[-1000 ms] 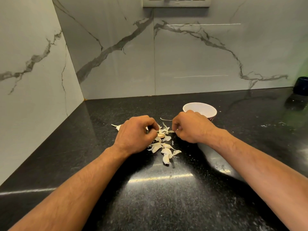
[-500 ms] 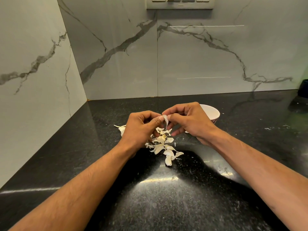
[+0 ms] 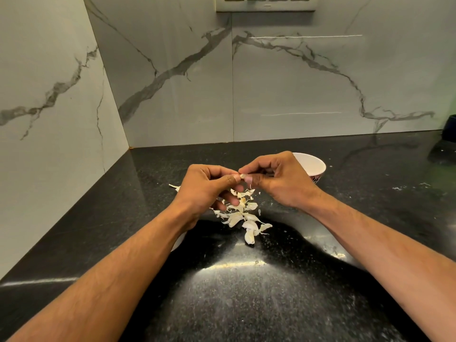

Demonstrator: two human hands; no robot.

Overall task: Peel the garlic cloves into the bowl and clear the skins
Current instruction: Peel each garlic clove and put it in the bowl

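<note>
— Hands?
— Left hand (image 3: 204, 191) and right hand (image 3: 278, 180) raised above the black counter (image 3: 246, 304), fingertips meeting. Both pinching one small garlic clove (image 3: 243, 176) between thumb and forefinger, mostly hidden by the fingers.
— Skins?
— Loose pile of skins (image 3: 243, 214) on the counter, directly under the hands, partly covered by the left one.
— Bowl?
— White bowl (image 3: 314, 165) just behind the right hand, on the counter. Contents hidden.
— Elsewhere?
— Marble wall (image 3: 296, 82) behind, switch plate (image 3: 265, 3) at top.
</note>
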